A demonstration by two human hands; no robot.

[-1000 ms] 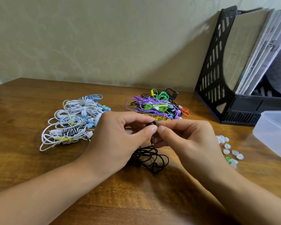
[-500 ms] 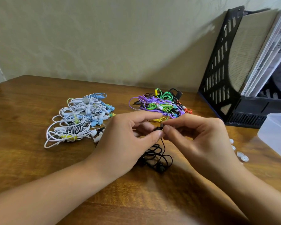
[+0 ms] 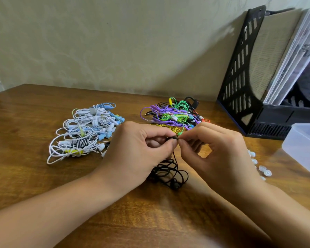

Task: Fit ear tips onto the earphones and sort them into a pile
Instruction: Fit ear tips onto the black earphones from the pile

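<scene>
- Head view, looking down at my two hands meeting over the tabletop [image 3: 25,122], fingertips nearly touching.
- Left hand [image 3: 138,154]: thumb and forefinger pinched tight on a black earbud [image 3: 174,138], so that grip is clamped on the bud.
- Right hand [image 3: 220,154]: thumb and forefinger pinched together right at the bud's end. Whatever sits between them is too small and covered to make out, so can't tell if it's an ear tip or the bud itself.
- Black cord [image 3: 170,172] hangs from the bud and lies in a loose coil on the wood between my wrists, with the second bud [image 3: 174,185] at the near edge of the coil.
- White and blue pile [image 3: 82,133] of earphones sits to the left, just beyond my left hand.
- Coloured pile [image 3: 172,115], purple, green, yellow and a bit of red, lies behind my knuckles, close to the wall.
- Loose white ear tips [image 3: 263,170] are scattered on the wood to the right of my right hand, partly hidden by it.
- Clear tub [image 3: 304,149] at the right edge, just beside the tips.
- Black file rack [image 3: 240,77] with papers stands at the back right, against the wall.
</scene>
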